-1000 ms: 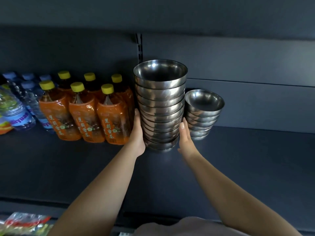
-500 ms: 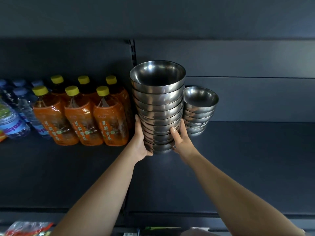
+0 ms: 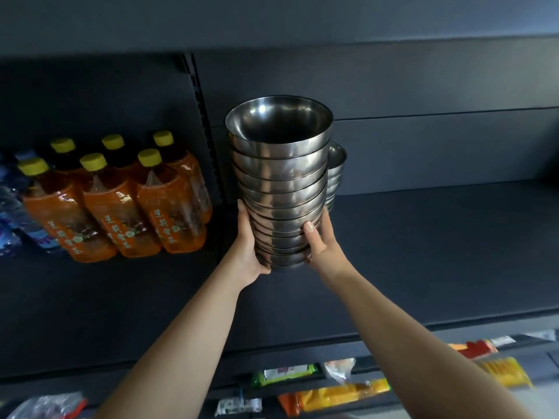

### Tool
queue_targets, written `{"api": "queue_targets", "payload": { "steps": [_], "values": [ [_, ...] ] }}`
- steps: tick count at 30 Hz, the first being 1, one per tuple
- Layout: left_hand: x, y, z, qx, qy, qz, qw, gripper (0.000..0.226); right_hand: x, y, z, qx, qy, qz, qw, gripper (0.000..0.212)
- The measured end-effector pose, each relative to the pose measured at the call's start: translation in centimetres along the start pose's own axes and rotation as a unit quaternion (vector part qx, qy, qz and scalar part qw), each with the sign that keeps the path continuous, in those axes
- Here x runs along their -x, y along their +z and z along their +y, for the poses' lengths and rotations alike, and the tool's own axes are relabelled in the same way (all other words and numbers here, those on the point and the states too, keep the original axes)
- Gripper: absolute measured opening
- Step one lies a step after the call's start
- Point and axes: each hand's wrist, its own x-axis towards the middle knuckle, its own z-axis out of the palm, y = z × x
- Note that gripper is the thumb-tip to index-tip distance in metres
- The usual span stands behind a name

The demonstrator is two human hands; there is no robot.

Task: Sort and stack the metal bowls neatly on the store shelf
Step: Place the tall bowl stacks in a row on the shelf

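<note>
A tall stack of several nested metal bowls [image 3: 279, 189] is held up off the dark store shelf [image 3: 423, 237]. My left hand [image 3: 246, 252] cups the stack's lower left side, fingers running up it and thumb under the bottom bowl. My right hand [image 3: 322, 246] grips the lower right side, thumb lying across the front of the bowls. A shorter stack of smaller metal bowls [image 3: 335, 173] stands on the shelf behind, mostly hidden by the tall stack.
Orange tea bottles [image 3: 121, 204] with yellow caps stand in rows left of the bowls, water bottles [image 3: 15, 225] further left. A slotted upright [image 3: 205, 131] runs up the back panel. Packaged goods [image 3: 332, 391] lie on the shelf below.
Both hands closed round the base of the tall stack and lifted it off the shelf toward me. The small stack stayed in place and is now mostly covered.
</note>
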Motion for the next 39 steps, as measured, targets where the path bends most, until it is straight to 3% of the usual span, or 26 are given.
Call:
{"api": "queue_targets", "payload": {
  "steps": [3,11,16,21,28,34,39],
  "values": [
    [1.1,1.8,-0.7,-0.015,0.006,-0.015,1.0,0.087,1.6,-1.6,-0.2,0.003,-0.009,0.005,1.0,0.088],
    [4.2,9.1,-3.4,-0.046,0.01,-0.06,0.997,0.08,6.6,-8.0,-1.4,0.001,-0.027,0.03,0.999,0.09],
    [6.7,15.7,-6.2,-0.067,0.0,-0.085,0.994,0.082,11.2,-14.1,-2.4,0.006,-0.023,0.081,0.996,0.06],
    [8.3,23.0,-10.1,-0.078,-0.034,-0.137,0.987,0.094,16.8,-20.9,-3.5,0.018,-0.03,0.146,0.989,0.054],
    [10.5,34.1,-15.7,-0.102,-0.065,-0.287,0.95,0.085,24.3,-30.4,-4.0,0.016,-0.015,0.258,0.966,0.053],
    [10.4,42.9,-19.7,-0.125,-0.111,-0.378,0.911,0.104,29.2,-38.1,-4.8,0.007,-0.012,0.334,0.943,0.063],
    [10.2,50.2,-22.4,-0.122,-0.091,-0.421,0.894,0.086,31.7,-44.4,-5.3,0.003,-0.027,0.381,0.924,0.057]
  ]
}}
